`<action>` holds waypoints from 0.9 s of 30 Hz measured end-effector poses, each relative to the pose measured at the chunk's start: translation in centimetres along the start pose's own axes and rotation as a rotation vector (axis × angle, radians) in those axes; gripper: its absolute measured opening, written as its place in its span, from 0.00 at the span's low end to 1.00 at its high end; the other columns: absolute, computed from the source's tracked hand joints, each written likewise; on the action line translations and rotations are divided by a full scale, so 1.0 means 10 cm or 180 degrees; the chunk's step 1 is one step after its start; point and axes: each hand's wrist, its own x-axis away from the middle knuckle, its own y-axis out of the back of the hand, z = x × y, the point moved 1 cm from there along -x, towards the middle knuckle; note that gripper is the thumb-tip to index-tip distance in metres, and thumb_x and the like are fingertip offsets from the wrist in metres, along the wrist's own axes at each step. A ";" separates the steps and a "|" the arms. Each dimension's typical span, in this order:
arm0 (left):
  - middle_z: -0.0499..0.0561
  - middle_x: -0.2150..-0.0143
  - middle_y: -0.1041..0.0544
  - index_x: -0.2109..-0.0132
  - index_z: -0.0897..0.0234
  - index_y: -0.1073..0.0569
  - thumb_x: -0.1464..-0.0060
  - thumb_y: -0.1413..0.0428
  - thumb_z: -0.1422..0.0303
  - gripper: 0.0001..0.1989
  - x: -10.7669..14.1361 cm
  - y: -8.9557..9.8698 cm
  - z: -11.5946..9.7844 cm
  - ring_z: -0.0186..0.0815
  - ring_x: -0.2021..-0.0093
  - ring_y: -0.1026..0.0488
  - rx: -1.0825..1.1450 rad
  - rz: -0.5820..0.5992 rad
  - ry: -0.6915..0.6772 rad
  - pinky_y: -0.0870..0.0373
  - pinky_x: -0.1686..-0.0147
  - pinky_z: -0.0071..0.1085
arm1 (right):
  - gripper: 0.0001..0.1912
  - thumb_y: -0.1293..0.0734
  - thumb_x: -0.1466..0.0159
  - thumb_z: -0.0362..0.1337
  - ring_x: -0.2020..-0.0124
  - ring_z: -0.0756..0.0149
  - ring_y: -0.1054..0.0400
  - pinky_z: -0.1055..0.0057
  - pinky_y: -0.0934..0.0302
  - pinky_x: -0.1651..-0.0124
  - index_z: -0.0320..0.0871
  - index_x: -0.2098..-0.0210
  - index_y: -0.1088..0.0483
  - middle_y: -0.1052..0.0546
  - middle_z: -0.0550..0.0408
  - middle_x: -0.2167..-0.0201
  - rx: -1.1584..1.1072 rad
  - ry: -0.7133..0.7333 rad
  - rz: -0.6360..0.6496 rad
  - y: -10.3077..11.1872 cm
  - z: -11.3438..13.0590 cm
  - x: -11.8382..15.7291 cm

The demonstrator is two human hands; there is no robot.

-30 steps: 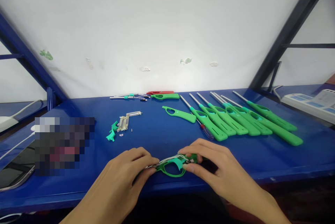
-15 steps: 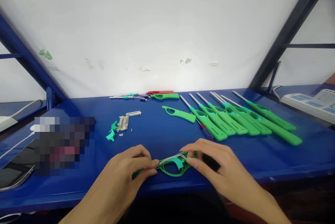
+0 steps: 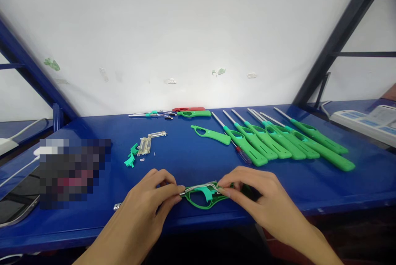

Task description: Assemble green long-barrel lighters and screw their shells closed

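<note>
An opened green gas lighter shell (image 3: 198, 206) lies at the table's front edge, between my two hands. A turquoise trigger (image 3: 208, 193) sits inside its loop, and thin pale wires (image 3: 201, 186) run above it. My left hand (image 3: 151, 199) pinches the narrow front end of the lighter, where a metal piece meets the shell. Left of that hand a silver tube tip (image 3: 116, 206) sticks out. With thumb and fingers closed at the handle side, my right hand (image 3: 256, 192) grips the lighter near the wire ends; its fingertips partly hide what they press.
Several green lighters with metal tubes (image 3: 272, 141) lie on the right, beside a screwdriver (image 3: 243, 154). A loose green shell half (image 3: 210, 134) rests mid-table. Clear fuel tanks (image 3: 144, 146) and turquoise triggers (image 3: 131, 155) are at left. A phone (image 3: 21, 199) lies far left.
The lighter front and my left hand have shifted slightly left. The silver tube tip now shows beyond the left hand. My right fingers remain at the wire ends.
</note>
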 end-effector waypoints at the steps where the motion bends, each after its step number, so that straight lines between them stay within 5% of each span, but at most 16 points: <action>1: 0.48 0.61 0.20 0.58 0.55 0.16 0.32 0.47 0.73 0.15 0.00 0.00 0.00 0.35 0.65 0.21 0.0020 -0.0013 -0.0007 0.25 0.66 0.28 | 0.05 0.29 0.27 0.36 0.66 0.66 0.25 0.71 0.31 0.61 0.50 0.57 0.19 0.17 0.57 0.63 -0.0018 -0.0003 0.0021 0.00 0.00 0.00; 8: 0.47 0.60 0.20 0.54 0.55 0.17 0.31 0.48 0.74 0.15 -0.02 -0.02 0.01 0.34 0.64 0.21 0.0051 -0.0058 -0.0098 0.23 0.64 0.28 | 0.06 0.30 0.26 0.35 0.63 0.68 0.24 0.73 0.33 0.57 0.51 0.58 0.20 0.17 0.60 0.62 -0.0048 0.0004 0.0140 0.00 0.01 -0.01; 15: 0.50 0.47 0.24 0.37 0.51 0.26 0.28 0.49 0.73 0.18 0.05 -0.06 -0.18 0.34 0.54 0.21 0.0250 0.0297 -0.0204 0.22 0.55 0.29 | 0.07 0.31 0.25 0.33 0.61 0.69 0.24 0.74 0.33 0.56 0.50 0.58 0.20 0.18 0.60 0.62 -0.0007 0.0034 0.0161 0.01 0.01 -0.01; 27: 0.52 0.55 0.24 0.44 0.59 0.24 0.31 0.52 0.82 0.19 -0.03 -0.24 -0.19 0.33 0.66 0.26 -0.0027 -0.0174 -0.0773 0.28 0.70 0.27 | 0.06 0.29 0.26 0.32 0.62 0.72 0.24 0.77 0.34 0.56 0.49 0.57 0.20 0.17 0.62 0.63 0.0005 0.0346 0.0099 -0.01 -0.03 -0.02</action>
